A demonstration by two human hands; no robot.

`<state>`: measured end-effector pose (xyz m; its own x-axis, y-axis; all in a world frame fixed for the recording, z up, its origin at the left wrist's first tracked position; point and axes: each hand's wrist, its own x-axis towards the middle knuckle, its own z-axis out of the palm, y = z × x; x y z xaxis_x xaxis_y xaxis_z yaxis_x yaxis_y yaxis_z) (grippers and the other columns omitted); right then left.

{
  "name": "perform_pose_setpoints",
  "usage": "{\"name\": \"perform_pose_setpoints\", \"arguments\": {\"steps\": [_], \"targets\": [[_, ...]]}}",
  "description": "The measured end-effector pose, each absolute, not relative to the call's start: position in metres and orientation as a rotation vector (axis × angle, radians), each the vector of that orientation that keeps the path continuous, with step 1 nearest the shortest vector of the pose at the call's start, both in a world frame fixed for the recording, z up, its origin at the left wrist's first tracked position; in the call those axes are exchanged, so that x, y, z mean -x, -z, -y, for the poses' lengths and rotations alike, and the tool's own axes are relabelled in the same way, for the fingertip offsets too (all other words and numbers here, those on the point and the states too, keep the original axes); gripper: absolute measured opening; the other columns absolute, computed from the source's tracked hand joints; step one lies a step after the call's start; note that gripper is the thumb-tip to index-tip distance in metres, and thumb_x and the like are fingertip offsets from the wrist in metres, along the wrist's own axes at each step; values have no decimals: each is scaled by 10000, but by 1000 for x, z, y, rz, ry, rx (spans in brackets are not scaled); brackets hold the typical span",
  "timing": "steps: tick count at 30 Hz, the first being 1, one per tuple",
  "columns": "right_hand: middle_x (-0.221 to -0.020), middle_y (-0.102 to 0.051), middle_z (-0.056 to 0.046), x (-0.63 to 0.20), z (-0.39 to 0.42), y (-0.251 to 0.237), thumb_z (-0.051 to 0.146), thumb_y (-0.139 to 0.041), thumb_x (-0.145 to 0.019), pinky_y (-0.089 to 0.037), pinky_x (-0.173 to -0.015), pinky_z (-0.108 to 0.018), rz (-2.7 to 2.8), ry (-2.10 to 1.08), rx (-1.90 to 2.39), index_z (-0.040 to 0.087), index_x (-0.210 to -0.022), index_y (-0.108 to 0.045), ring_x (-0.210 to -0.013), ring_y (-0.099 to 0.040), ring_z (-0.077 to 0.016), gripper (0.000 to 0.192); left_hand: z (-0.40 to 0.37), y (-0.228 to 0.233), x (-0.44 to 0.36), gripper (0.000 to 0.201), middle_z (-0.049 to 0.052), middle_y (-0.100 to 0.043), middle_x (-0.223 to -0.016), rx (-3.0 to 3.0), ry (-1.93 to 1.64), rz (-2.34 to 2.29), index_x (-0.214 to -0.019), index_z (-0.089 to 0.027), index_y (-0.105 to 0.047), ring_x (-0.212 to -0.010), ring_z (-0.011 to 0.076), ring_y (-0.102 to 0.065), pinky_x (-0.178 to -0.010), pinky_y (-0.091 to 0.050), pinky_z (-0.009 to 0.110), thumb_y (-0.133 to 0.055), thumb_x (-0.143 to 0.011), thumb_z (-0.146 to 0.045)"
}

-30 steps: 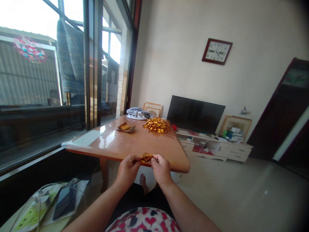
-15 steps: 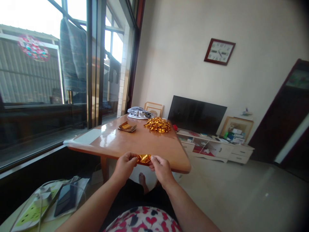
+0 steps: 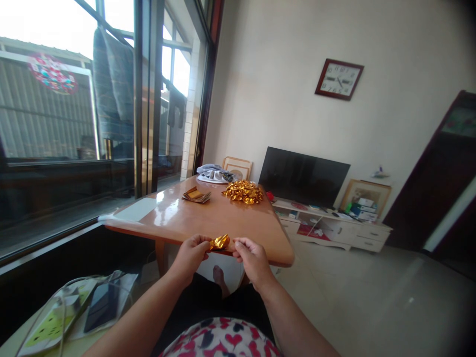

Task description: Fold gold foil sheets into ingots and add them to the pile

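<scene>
Just above the table's near edge, my left hand pinches one end of a shiny gold foil paper piece, creased and puffed up toward its right end. My right hand is a little to the right of the foil, with a small gap between them. Its thumb and forefinger are pressed together, and I see nothing in them. Farther back on the table lies a heap of similar folded gold foil pieces. To the left of that heap sits a small stack of flat brown-and-gold sheets.
The glossy wooden table stretches away from me, with folded cloth at its far end. A side surface at lower left carries a phone and cables. Beyond stand a television and a white cabinet.
My right hand has come off the gold foil piece and shifted slightly right. The foil, held only by my left hand, now tilts up at its right end.
</scene>
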<state>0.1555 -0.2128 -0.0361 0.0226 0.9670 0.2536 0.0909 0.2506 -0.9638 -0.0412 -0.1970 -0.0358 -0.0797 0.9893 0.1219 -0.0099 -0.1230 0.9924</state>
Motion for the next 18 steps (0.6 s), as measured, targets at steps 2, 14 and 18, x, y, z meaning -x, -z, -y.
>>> {"name": "perform_pose_setpoints", "arguments": {"steps": [2,14,18], "targets": [[-915,-768,-73,-155,214,35,533,-655,-875,-530,-680,-294,1363,-920,1086,193,-1091,-759,-823,-712,-230,416,198,36,42,247,34,-680,-762,-1251,-1360,-1197,-873,-136,-707,-622,132,-557,-597,-437,245,-620,-706,-296],[-698,-675,-11,-148,222,29,524,-622,-904,-454,-574,-259,1434,-759,1101,190,-797,-674,-620,-576,-164,354,195,36,42,177,21,-716,-734,-1456,-1504,-1329,-866,-193,-694,-693,206,-649,-648,-462,288,-638,-741,-304],[-712,-711,-25,-148,222,30,535,-614,-902,-465,-586,-263,1468,-766,1168,182,-825,-714,-648,-620,-184,375,197,36,42,141,18,-744,-770,-1562,-1548,-1349,-864,-216,-703,-746,223,-695,-695,-484,297,-652,-776,-313]]}}
